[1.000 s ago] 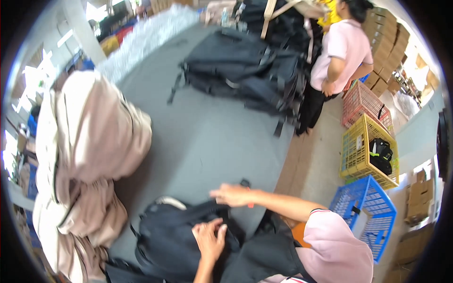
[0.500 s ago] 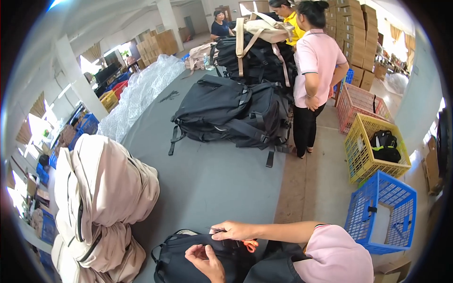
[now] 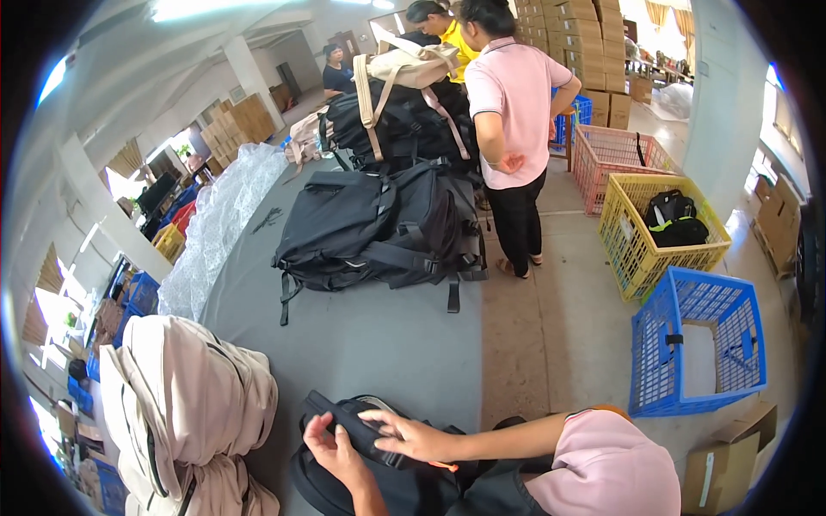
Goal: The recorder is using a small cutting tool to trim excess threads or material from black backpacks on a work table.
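A black backpack lies on the grey-covered table close in front of me. Over its top stands a raised black strap or handle piece. My left hand is at the bag's upper left side, palm up, with thumb and fingers apart. Just right of it, my right hand reaches across the bag, fingers extended over the black fabric. Under its palm an orange handle shows, apparently of small scissors held in the hand; the blades are hidden.
Cream backpacks are stacked at my left. Black backpacks lie farther up the table, beside bubble wrap. A person in a pink shirt stands at its right edge. Blue, yellow and pink crates line the floor.
My view has shifted to the right. The bag's black strap or handle piece now stands up near my hands. My right hand's fingers have straightened, and the dark pointed tip seen earlier is hidden.
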A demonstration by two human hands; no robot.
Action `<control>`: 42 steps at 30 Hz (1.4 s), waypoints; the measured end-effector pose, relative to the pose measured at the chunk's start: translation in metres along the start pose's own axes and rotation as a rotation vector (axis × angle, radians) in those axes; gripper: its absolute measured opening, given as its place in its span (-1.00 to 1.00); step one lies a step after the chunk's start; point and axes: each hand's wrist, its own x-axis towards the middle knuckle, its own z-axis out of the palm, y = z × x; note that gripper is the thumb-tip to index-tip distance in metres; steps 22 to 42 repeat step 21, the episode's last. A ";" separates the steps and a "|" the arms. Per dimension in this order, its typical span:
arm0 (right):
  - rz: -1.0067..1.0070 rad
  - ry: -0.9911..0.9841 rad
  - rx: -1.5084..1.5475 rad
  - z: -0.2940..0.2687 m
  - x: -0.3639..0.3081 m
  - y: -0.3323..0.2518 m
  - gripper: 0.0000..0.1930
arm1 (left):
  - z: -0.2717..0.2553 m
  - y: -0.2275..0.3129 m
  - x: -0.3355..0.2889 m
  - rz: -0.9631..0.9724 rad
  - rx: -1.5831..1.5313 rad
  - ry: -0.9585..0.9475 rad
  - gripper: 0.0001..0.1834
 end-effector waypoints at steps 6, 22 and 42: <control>-0.081 -0.093 -0.067 0.007 -0.021 0.011 -0.48 | 0.004 0.027 -0.034 -0.221 -0.037 0.201 -0.62; -0.071 -0.095 -0.165 0.015 -0.012 0.021 -0.66 | -0.016 0.015 -0.105 -0.407 -0.260 -0.145 -0.42; -0.071 -0.095 -0.165 0.015 -0.012 0.021 -0.66 | -0.016 0.015 -0.105 -0.407 -0.260 -0.145 -0.42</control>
